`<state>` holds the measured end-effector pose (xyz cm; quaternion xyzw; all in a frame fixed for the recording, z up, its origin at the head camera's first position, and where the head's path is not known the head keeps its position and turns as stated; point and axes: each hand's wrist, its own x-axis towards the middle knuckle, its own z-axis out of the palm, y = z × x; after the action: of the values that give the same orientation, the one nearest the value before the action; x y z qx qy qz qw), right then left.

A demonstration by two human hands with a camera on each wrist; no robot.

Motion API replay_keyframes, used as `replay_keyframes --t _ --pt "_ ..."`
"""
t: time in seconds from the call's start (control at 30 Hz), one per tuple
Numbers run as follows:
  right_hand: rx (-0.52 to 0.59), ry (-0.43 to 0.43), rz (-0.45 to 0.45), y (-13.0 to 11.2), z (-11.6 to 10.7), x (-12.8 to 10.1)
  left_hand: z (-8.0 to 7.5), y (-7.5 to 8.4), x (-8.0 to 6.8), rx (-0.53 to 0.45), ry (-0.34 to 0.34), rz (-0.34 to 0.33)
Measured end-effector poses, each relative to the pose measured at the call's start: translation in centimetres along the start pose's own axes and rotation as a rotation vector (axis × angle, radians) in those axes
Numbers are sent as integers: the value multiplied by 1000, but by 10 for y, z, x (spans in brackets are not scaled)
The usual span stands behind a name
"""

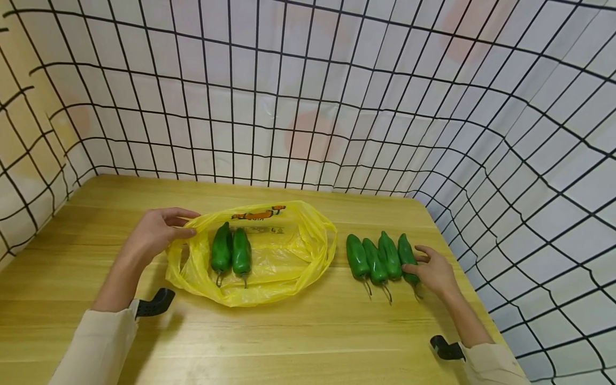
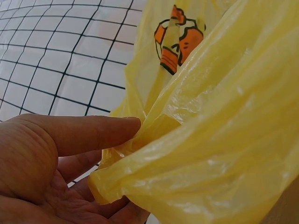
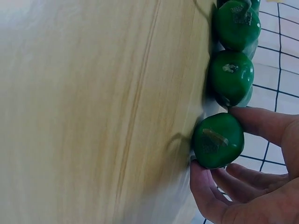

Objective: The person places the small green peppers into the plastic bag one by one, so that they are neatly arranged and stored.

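Note:
My left hand [image 1: 156,235] pinches the left edge of a yellow plastic bag [image 1: 284,278] between thumb and fingers; the left wrist view shows the thumb against the crumpled film [image 2: 201,172]. The bag lies with its mouth spread, and two green peppers [image 1: 221,248] rest side by side in its left part, stems toward me. On the right, my right hand [image 1: 435,272] grips the rightmost pepper [image 1: 406,252] of a row. In the right wrist view its thumb and fingers are on opposite sides of that pepper [image 3: 218,140], low at the table surface.
Other green peppers [image 1: 357,256] of the row lie just left of the gripped one. A wooden table [image 1: 289,342] carries everything. Black wire grid [image 1: 269,96] over white sheeting stands behind and at both sides, close to the right hand.

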<state>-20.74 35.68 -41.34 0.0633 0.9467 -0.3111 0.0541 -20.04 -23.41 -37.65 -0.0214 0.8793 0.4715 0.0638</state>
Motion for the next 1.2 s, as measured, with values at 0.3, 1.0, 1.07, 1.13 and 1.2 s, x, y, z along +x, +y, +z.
replay_keyframes --t 0.3,1.0,1.07,1.13,1.2 --pt "3 25 13 3 1 0 1 -1 1 3 5 -2" --pt "-28 39 40 2 2 -3 2 -1 0 -4 3 5" --pt "-28 45 40 2 1 -3 2 -1 0 -5 2 7" --pt "-25 48 36 2 1 -4 2 -1 0 -6 0 8" --pt "-22 52 31 1 1 -4 2 -1 0 -7 -1 8"
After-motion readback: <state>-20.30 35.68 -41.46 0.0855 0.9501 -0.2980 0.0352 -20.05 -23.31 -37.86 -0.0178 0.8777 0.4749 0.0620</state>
